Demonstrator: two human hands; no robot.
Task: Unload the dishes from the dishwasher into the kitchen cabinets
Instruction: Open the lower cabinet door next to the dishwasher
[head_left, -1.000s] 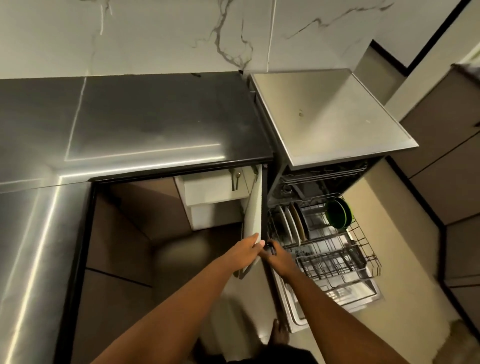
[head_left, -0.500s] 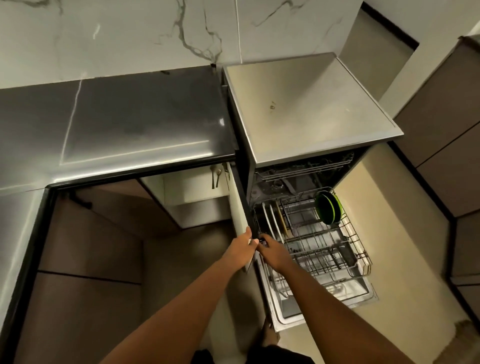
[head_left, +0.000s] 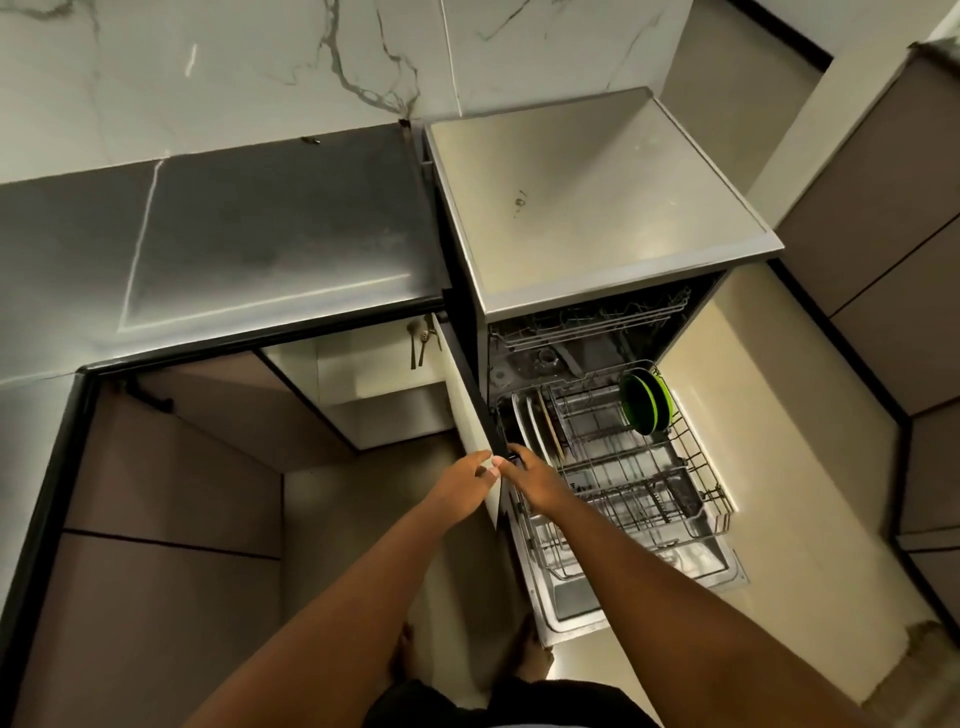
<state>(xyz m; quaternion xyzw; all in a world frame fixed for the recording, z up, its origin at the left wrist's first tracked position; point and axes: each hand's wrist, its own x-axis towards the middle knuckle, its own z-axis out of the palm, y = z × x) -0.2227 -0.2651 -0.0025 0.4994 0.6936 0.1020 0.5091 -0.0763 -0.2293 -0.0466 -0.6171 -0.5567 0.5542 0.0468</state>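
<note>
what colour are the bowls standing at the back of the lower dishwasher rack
Bright green bowls, dark on the inner face, clearest in the head view.

The person's arms are bare from the wrists up, with no sleeves, watch or rings showing on the left hand (head_left: 470, 480) or the right hand (head_left: 535, 480). A dark, black-looking garment (head_left: 511, 704) covers the body at the bottom edge. Both feet (head_left: 530, 652) are bare.
</note>
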